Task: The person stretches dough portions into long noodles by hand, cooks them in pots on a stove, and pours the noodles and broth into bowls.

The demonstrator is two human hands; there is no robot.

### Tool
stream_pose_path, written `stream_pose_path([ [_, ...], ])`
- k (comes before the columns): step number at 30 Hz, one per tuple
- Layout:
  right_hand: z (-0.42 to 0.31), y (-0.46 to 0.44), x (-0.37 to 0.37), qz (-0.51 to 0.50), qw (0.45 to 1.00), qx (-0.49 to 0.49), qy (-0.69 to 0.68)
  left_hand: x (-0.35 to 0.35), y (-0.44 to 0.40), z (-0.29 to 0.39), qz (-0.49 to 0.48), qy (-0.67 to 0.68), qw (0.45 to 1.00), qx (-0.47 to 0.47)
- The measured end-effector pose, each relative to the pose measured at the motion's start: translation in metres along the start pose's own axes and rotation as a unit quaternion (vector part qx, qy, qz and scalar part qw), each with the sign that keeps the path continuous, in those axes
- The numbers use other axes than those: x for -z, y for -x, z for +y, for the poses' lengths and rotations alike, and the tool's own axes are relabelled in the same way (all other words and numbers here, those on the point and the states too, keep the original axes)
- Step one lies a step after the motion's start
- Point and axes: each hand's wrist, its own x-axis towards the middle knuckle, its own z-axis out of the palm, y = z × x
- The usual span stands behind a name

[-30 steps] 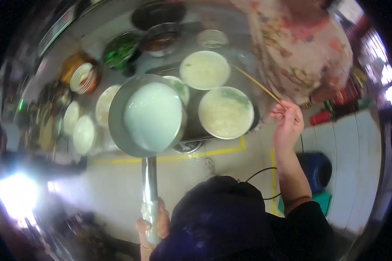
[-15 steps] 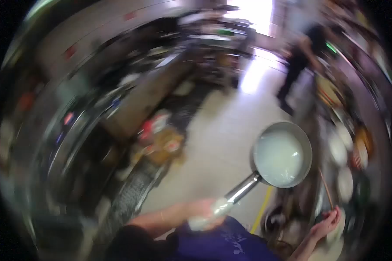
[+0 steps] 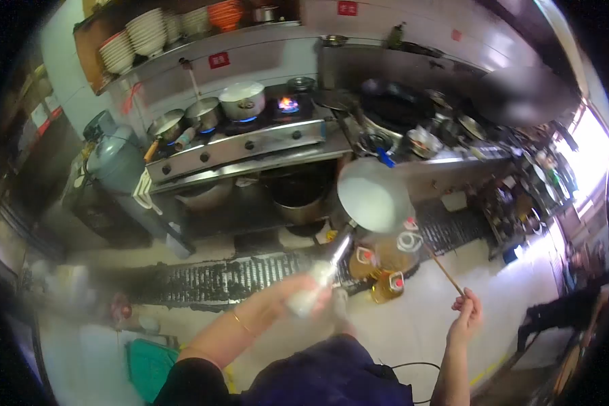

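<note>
My left hand (image 3: 292, 296) is closed around the handle of a metal saucepan (image 3: 345, 183), with a white cloth (image 3: 318, 277) wrapped between palm and handle. Milky white liquid (image 3: 379, 206) lies in the saucepan, which hangs over the floor before the stove. Off to the right, my right hand (image 3: 465, 318) pinches a thin wooden chopstick (image 3: 445, 272) that points up toward the pan. Whether it is one chopstick or a pair I cannot tell.
A gas stove (image 3: 237, 149) carries several pots; one burner (image 3: 288, 105) burns bare. Oil jugs (image 3: 388, 287) stand on the floor beside a drain grate (image 3: 216, 281). A gas cylinder (image 3: 111, 152) is at left, a green bin (image 3: 150, 369) lower left. A person (image 3: 561, 314) is at far right.
My view has swung from the walkway round to the stove. The saucepan, still in my left hand, now faces the stove, and my right hand with the chopstick is away from the right-hand counter.
</note>
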Motion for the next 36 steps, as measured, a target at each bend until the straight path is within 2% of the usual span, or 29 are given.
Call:
stream_pose_path([
  [1,0.008,-0.026,-0.033,-0.031,0.999,0.002,-0.027,0.009,-0.006,0.03,-0.022,0.025,0.999,-0.012],
  [4,0.04,-0.109,-0.126,-0.154,0.976,0.098,0.117,0.039,-0.024,0.113,0.04,0.043,0.995,-0.084],
  [5,0.045,-0.141,-0.158,-0.193,0.947,0.165,0.199,0.054,-0.034,0.139,0.035,0.038,0.992,-0.112],
  [8,0.082,-0.221,-0.268,-0.245,0.913,0.273,0.181,0.074,-0.065,0.217,0.058,0.025,0.982,-0.18],
  [10,0.113,-0.267,-0.343,-0.269,0.901,0.271,0.207,0.104,-0.089,0.27,0.014,0.057,0.982,-0.178],
  [14,0.178,-0.329,-0.466,-0.332,0.847,0.339,0.239,0.141,-0.134,0.356,-0.008,0.096,0.973,-0.211],
  [19,0.241,-0.34,-0.54,-0.455,0.727,0.33,0.394,0.18,-0.176,0.425,-0.005,0.144,0.962,-0.232],
  [22,0.19,-0.344,-0.556,-0.436,0.715,0.39,0.384,0.191,-0.189,0.454,-0.012,0.144,0.963,-0.228],
  [29,0.109,-0.325,-0.58,-0.394,0.867,0.253,0.168,0.212,-0.202,0.477,-0.041,0.148,0.966,-0.209],
  [31,0.062,-0.304,-0.589,-0.364,0.888,0.269,0.082,0.21,-0.201,0.474,0.006,0.097,0.973,-0.207],
  [32,0.04,-0.291,-0.589,-0.378,0.882,0.28,0.04,0.207,-0.201,0.475,0.039,0.055,0.976,-0.205],
  [34,-0.019,-0.276,-0.602,-0.424,0.855,0.298,-0.041,0.225,-0.208,0.473,0.0,0.053,0.977,-0.205],
  [36,-0.057,-0.249,-0.626,-0.437,0.861,0.249,-0.082,0.246,-0.224,0.467,0.003,0.023,0.972,-0.234],
])
